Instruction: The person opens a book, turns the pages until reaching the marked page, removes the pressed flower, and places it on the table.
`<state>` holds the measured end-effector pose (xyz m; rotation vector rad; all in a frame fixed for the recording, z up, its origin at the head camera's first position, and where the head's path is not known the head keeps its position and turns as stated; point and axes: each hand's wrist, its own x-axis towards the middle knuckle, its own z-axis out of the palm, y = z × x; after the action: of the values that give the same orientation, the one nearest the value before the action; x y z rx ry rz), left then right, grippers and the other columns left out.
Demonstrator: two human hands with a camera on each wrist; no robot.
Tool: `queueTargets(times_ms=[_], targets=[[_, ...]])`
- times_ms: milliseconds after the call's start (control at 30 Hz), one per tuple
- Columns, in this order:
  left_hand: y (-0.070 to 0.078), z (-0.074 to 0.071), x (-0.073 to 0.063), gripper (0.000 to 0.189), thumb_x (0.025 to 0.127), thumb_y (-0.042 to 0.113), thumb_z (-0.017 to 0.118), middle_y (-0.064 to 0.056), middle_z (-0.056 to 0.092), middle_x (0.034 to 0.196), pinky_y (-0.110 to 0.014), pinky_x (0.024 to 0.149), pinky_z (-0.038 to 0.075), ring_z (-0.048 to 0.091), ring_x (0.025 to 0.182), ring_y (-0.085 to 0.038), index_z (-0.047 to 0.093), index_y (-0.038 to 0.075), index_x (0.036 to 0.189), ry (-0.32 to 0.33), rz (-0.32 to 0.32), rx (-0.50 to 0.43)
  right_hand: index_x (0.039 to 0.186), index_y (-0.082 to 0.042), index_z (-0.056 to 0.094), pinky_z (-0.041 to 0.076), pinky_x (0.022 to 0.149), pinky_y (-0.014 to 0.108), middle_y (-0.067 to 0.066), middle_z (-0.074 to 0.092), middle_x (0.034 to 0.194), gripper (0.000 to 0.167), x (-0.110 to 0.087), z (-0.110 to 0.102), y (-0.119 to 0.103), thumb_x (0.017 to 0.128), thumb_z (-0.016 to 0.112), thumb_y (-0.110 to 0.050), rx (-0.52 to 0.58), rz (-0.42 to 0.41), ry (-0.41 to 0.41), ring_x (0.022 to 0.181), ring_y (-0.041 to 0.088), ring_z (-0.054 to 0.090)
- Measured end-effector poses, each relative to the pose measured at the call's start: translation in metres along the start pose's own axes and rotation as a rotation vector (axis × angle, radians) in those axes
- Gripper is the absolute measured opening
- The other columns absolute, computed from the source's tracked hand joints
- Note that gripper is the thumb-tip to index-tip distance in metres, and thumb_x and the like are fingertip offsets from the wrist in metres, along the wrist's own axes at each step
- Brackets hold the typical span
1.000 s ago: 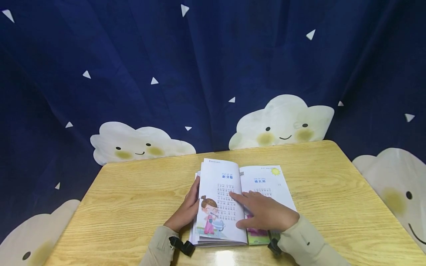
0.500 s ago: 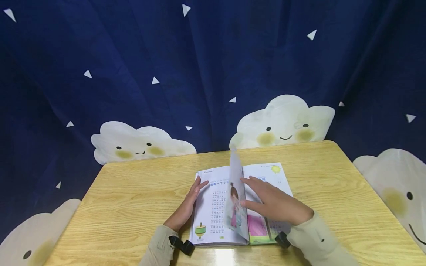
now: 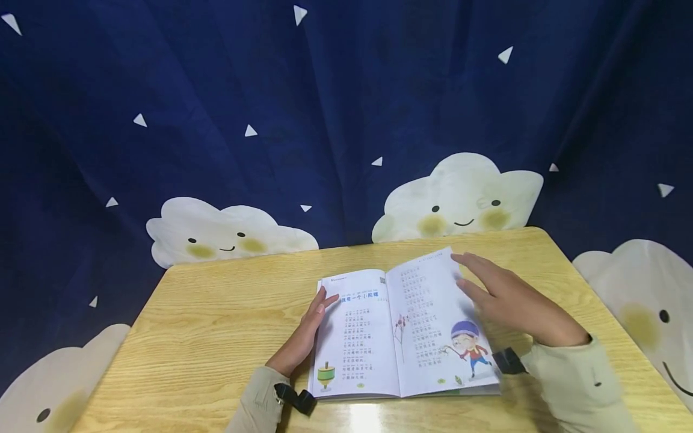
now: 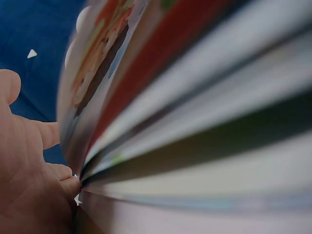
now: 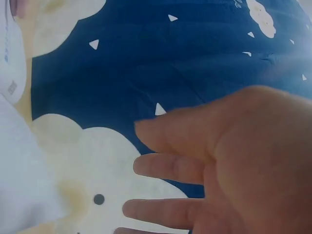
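An open picture book [image 3: 360, 337] lies on the table, with printed characters on both pages. Its left page carries a drawing of a spinning top, its right page [image 3: 433, 319] a child in a purple hat. That right page slants up toward its top outer corner. My left hand [image 3: 300, 340] rests along the book's left edge, the thumb reaching over the page. In the left wrist view, the book's page edges [image 4: 195, 146] fan out beside this hand. My right hand [image 3: 520, 300] is beside the right page, fingers extended; in the right wrist view they hold nothing.
The wooden table [image 3: 216, 319] extends around the book on both sides. Behind it hangs a dark blue curtain [image 3: 325, 108] with white triangles and smiling clouds. Black straps with small black devices are on both wrists, over beige sleeves [image 3: 579, 385].
The page with the toothbrushing child has turned from left to right, uncovering the spinning-top page. My right hand moved right with it; my left thumb moved onto the left page.
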<state>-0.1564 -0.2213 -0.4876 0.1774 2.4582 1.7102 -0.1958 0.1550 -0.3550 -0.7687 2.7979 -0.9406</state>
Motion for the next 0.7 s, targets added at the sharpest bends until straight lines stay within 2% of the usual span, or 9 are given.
queueTargets(times_ms=[167, 300, 367, 467, 567, 700], targets=[[0.000, -0.001, 0.000, 0.056, 0.104, 0.050, 0.019, 0.000, -0.005, 0.163, -0.059, 0.114, -0.003, -0.009, 0.147, -0.027, 0.041, 0.022, 0.148, 0.000, 0.002, 0.005, 0.138, -0.005, 0.048, 0.034, 0.102, 0.061, 0.020, 0.044, 0.143, 0.056, -0.001, 0.007, -0.012, 0.094, 0.062, -0.037, -0.087, 0.009, 0.045, 0.130, 0.040, 0.039], [0.001, -0.002, 0.000, 0.056, 0.104, 0.050, 0.019, 0.000, -0.004, 0.163, -0.059, 0.114, -0.002, -0.008, 0.147, -0.027, 0.041, 0.023, 0.147, 0.009, -0.002, 0.015, 0.101, -0.011, 0.067, 0.038, 0.094, 0.058, 0.019, 0.049, 0.133, 0.033, 0.003, 0.035, -0.029, 0.084, 0.073, -0.038, -0.176, 0.069, 0.020, 0.121, 0.038, 0.042], [0.001, -0.001, 0.000, 0.055, 0.104, 0.049, 0.019, 0.000, -0.004, 0.163, -0.060, 0.114, -0.002, -0.008, 0.147, -0.027, 0.041, 0.023, 0.147, 0.010, -0.004, 0.022, 0.081, -0.017, 0.067, 0.039, 0.090, 0.057, 0.019, 0.050, 0.130, 0.025, 0.004, 0.051, -0.036, 0.079, 0.076, -0.041, -0.232, 0.093, -0.006, 0.118, 0.037, 0.042], [0.001, -0.001, 0.000, 0.055, 0.104, 0.050, 0.019, 0.001, -0.005, 0.163, -0.059, 0.114, -0.002, -0.008, 0.147, -0.027, 0.040, 0.024, 0.148, 0.007, -0.012, 0.026, 0.063, -0.021, 0.059, 0.037, 0.086, 0.057, 0.019, 0.053, 0.125, 0.032, 0.005, 0.073, -0.042, 0.074, 0.077, -0.045, -0.305, 0.087, -0.029, 0.116, 0.037, 0.042], [0.001, 0.000, 0.000, 0.057, 0.103, 0.053, 0.019, 0.002, -0.005, 0.163, -0.059, 0.114, -0.003, -0.008, 0.147, -0.026, 0.041, 0.025, 0.148, 0.004, -0.009, 0.037, 0.056, -0.021, 0.052, 0.036, 0.088, 0.061, 0.018, 0.054, 0.119, 0.040, 0.004, 0.089, -0.046, 0.071, 0.078, -0.048, -0.370, 0.080, -0.028, 0.114, 0.038, 0.043], [0.001, 0.000, -0.001, 0.058, 0.102, 0.055, 0.020, 0.003, -0.004, 0.162, -0.059, 0.114, -0.003, -0.008, 0.147, -0.025, 0.041, 0.027, 0.147, 0.009, -0.004, 0.047, 0.054, -0.020, 0.050, 0.025, 0.098, 0.068, 0.020, 0.052, 0.121, 0.042, 0.005, 0.106, -0.048, 0.070, 0.079, -0.045, -0.380, 0.086, -0.017, 0.120, 0.041, 0.038]])
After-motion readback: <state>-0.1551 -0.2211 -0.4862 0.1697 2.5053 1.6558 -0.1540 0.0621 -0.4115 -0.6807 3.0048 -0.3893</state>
